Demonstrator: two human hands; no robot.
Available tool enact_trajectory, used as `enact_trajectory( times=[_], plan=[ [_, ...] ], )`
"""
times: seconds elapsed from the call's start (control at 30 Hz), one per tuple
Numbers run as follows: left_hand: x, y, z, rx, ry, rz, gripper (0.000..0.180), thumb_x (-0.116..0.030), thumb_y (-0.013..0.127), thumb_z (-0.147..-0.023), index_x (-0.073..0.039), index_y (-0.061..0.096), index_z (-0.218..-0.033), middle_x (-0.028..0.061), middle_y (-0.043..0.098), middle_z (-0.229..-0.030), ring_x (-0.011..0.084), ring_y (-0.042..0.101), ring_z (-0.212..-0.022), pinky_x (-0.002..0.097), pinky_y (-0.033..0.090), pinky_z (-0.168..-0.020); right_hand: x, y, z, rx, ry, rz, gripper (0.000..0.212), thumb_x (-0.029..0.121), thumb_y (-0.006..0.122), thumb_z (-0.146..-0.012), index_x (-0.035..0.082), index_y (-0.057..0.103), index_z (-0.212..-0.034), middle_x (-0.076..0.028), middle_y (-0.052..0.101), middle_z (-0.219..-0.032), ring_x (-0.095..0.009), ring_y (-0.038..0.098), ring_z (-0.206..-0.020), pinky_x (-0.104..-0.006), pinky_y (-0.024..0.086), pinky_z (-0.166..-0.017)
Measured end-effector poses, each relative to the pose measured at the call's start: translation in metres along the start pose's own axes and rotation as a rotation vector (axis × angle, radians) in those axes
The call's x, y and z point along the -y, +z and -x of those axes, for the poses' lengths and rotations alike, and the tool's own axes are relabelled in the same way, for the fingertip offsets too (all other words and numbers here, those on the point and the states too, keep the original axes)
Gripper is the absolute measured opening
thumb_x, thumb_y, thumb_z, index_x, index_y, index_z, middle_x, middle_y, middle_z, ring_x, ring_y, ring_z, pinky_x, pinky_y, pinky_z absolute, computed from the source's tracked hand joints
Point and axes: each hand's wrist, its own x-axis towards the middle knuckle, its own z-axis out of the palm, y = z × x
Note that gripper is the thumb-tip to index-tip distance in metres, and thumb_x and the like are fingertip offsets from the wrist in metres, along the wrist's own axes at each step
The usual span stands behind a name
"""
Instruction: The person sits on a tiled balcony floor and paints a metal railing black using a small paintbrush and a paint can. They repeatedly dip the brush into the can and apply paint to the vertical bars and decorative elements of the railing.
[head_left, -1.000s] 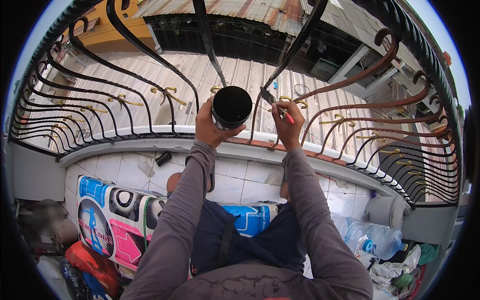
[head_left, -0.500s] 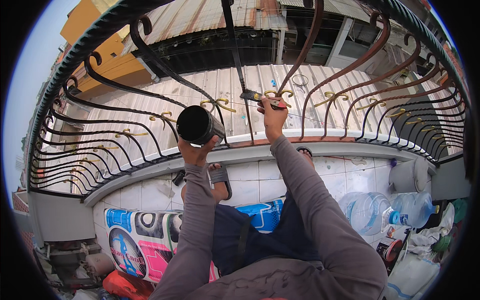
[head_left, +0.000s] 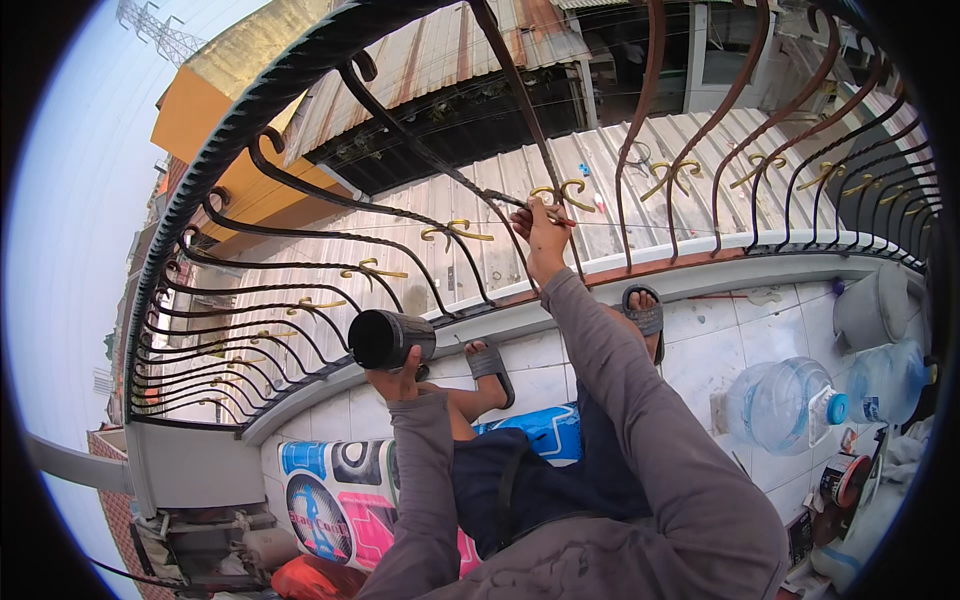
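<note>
Alongside the railing (head_left: 300, 65), brush (head_left: 506, 199) clamped in the right hand (head_left: 545, 240); contact with it cannot be told. On the railing's near side, can (head_left: 405, 336) gripped, tilted, in the left hand (head_left: 396, 380). Farther from the railing, two jugs (head_left: 772, 405) seen on tiles (head_left: 770, 330).

Ridged mtl railing (head_left: 295, 70), glossy plstc bottle (head_left: 775, 402)

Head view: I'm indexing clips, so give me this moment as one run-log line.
left hand: holds black can | right hand: holds brush near railing | floor: blue-capped clear bottle
</note>
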Motion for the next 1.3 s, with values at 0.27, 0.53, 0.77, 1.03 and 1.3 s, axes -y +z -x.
enact_trajectory(
  times=[0.27,0.53,0.77,1.03,1.3],
  plan=[
    [-0.007,0.009,0.001,-0.051,0.03,0.044,0.061,-0.014,0.09,-0.075,0.006,0.062,-0.126,0.0135,0.072,-0.111,0.0219,0.07,-0.097,0.0345,0.057,-0.09,0.012,0.008,0.005,0.074,-0.073,0.049,0.02,0.012,0.072,-0.096,0.004,0.053,-0.096,-0.015,0.072,-0.09,-0.02,0.076,-0.075,-0.0275,0.062,-0.061],
    [0.009,0.017,-0.005,-0.08,0.087,-0.127,0.062,-0.014,0.09,-0.076,0.004,0.063,-0.127,0.0143,0.07,-0.116,0.0227,0.068,-0.104,0.0369,0.053,-0.098,0.025,0.012,0.014,0.086,-0.128,0.069,0.021,0.014,0.072,-0.098,0.006,0.052,-0.098,-0.012,0.073,-0.087,-0.018,0.075,-0.074,-0.0252,0.058,-0.057],
    [0.002,0.02,-0.007,-0.055,0.105,-0.086,0.058,-0.023,0.088,-0.079,0.004,0.065,-0.126,0.0127,0.072,-0.11,0.0221,0.068,-0.099,0.0348,0.053,-0.093,0.018,0.009,0.017,0.153,-0.087,0.019,0.021,0.016,0.072,-0.098,0.008,0.053,-0.096,-0.012,0.074,-0.087,-0.018,0.075,-0.072,-0.0263,0.054,-0.054],
    [-0.004,0.023,-0.003,-0.088,0.056,-0.108,0.061,-0.022,0.09,-0.077,0.004,0.064,-0.126,0.0119,0.072,-0.111,0.0218,0.067,-0.099,0.0351,0.052,-0.093,0.014,0.016,0.034,0.202,-0.117,0.016,0.023,0.019,0.073,-0.098,0.011,0.052,-0.095,-0.009,0.074,-0.083,-0.011,0.062,-0.056,-0.0216,0.04,-0.047],
    [-0.006,0.025,-0.002,-0.056,0.125,-0.12,0.056,-0.019,0.089,-0.079,0.003,0.065,-0.125,0.0115,0.071,-0.11,0.022,0.067,-0.098,0.0348,0.053,-0.091,0.02,0.018,0.035,0.108,-0.11,0.082,0.023,0.019,0.072,-0.098,0.01,0.051,-0.098,-0.008,0.072,-0.09,-0.014,0.07,-0.073,-0.0251,0.047,-0.059]
  ],
)
